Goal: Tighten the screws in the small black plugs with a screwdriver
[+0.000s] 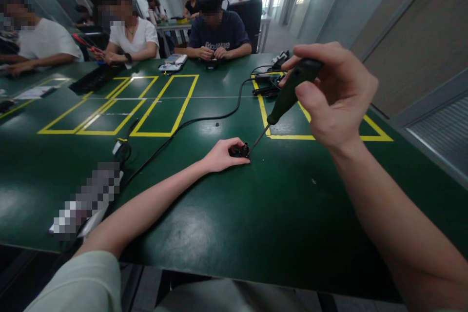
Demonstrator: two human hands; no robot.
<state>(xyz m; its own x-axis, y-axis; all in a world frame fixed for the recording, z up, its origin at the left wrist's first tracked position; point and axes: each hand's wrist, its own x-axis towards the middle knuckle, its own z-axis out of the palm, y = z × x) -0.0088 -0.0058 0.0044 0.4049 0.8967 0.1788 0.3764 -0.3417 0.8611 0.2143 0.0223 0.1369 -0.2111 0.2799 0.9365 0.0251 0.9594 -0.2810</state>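
On green table (219, 224), screwdriver (285, 99) at black part (237, 151), dark tray (95, 78)

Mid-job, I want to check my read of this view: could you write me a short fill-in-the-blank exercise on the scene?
The screwdriver is in the ____ hand. 
The left hand holds a small part coloured ____. 
The tabletop is coloured ____. 
The tape on it is coloured ____.

Missing words: right; black; green; yellow.
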